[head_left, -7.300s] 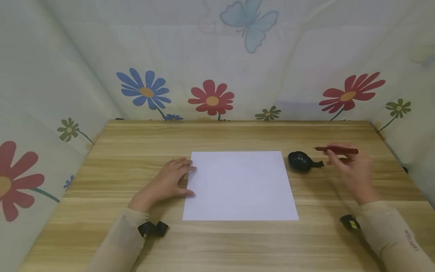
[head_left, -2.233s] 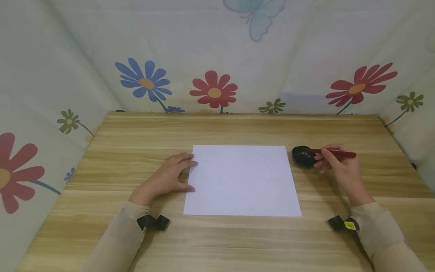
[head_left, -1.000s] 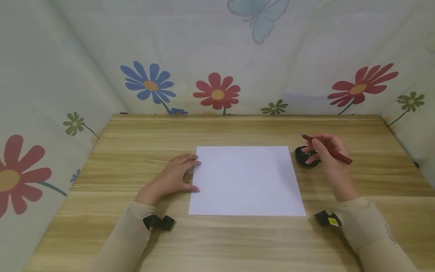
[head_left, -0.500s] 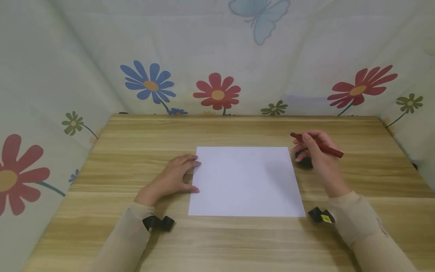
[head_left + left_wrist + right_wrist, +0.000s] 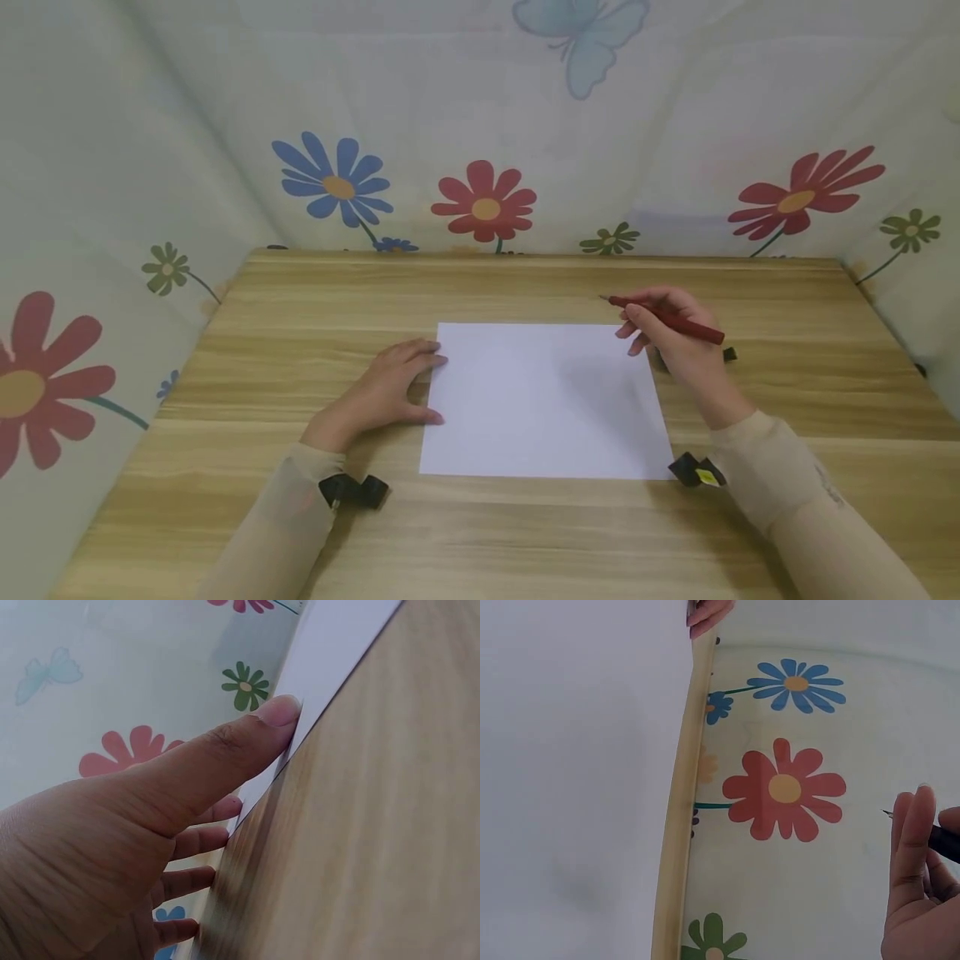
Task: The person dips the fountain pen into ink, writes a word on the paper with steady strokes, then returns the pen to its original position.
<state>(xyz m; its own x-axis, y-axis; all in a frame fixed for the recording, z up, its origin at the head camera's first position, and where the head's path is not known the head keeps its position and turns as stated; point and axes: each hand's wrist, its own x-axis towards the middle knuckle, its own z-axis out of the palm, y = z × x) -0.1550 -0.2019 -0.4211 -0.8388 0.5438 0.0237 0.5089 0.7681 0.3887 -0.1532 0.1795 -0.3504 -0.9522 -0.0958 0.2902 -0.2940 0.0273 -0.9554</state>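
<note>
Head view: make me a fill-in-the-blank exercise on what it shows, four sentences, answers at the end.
1. The person's ____ hand holds the dark red pen.
2. The left hand rests at the ____ edge of the white paper as this view shows it.
3. The label on the black device by the right sleeve is ____.
4. On the backdrop, the large flower next to the right of the large blue flower is ____.

Missing words: right; left; yellow; red.

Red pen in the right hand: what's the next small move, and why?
Probably lower the red pen onto the paper: the right hand holds it clear of the surface, and the left hand touches the paper's left edge.
</note>
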